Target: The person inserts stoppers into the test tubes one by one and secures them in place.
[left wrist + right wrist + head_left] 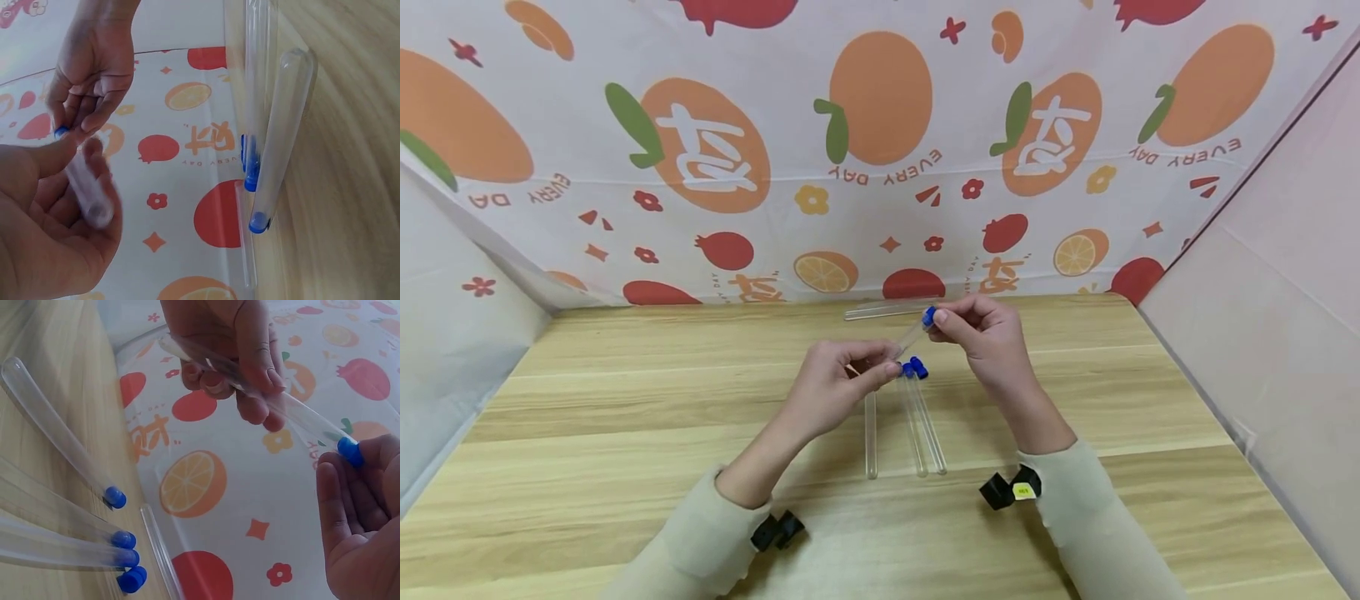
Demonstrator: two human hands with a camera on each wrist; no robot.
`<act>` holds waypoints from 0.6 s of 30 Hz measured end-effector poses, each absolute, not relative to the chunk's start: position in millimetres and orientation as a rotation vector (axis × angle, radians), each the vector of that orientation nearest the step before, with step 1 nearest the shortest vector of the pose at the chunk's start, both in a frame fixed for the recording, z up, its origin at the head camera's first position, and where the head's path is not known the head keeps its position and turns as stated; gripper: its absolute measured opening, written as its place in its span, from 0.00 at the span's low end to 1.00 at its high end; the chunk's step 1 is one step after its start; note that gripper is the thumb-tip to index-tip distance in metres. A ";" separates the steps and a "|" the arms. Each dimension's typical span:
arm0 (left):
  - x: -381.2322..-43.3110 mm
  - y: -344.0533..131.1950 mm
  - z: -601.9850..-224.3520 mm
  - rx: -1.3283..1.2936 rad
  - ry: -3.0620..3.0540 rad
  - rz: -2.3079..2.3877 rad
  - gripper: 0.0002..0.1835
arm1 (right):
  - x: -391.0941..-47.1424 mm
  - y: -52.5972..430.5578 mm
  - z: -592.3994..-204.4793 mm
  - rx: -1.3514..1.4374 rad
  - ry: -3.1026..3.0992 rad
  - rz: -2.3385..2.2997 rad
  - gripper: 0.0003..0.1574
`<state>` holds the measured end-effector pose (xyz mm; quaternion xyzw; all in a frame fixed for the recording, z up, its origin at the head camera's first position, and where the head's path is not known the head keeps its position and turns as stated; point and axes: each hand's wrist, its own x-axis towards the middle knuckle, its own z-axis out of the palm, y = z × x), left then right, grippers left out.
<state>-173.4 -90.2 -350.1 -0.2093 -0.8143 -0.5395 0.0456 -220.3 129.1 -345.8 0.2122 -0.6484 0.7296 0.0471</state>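
Note:
A clear test tube (306,415) is held aslant above the table between both hands. My left hand (835,383) grips its body, with the thumb and fingers around the glassy wall. My right hand (992,337) pinches the blue cap (350,451) at the tube's upper end. Whether the cap is fully seated cannot be seen. Below the hands, several test tubes with blue caps lie on the table, among them a tube (871,437) on the left and a tube (931,429) on the right. By their capped ends lies a loose blue cap (132,579).
More clear tubes (887,312) lie at the table's back edge, against the fruit-printed cloth (880,208). The wooden table (647,400) is bordered by pale side panels, such as the right one (1262,333).

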 end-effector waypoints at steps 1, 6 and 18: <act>-173.7 -90.4 -350.2 -0.646 -2.503 -1.654 0.12 | -220.2 129.0 -345.9 0.650 -1.982 2.221 0.07; -174.6 -88.6 -350.8 -0.668 -2.535 -1.766 0.10 | -218.5 127.0 -346.4 0.613 -1.978 2.203 0.09; -168.8 -86.1 -346.3 -0.627 -2.494 -1.999 0.08 | -216.3 118.6 -350.1 0.616 -1.951 2.196 0.09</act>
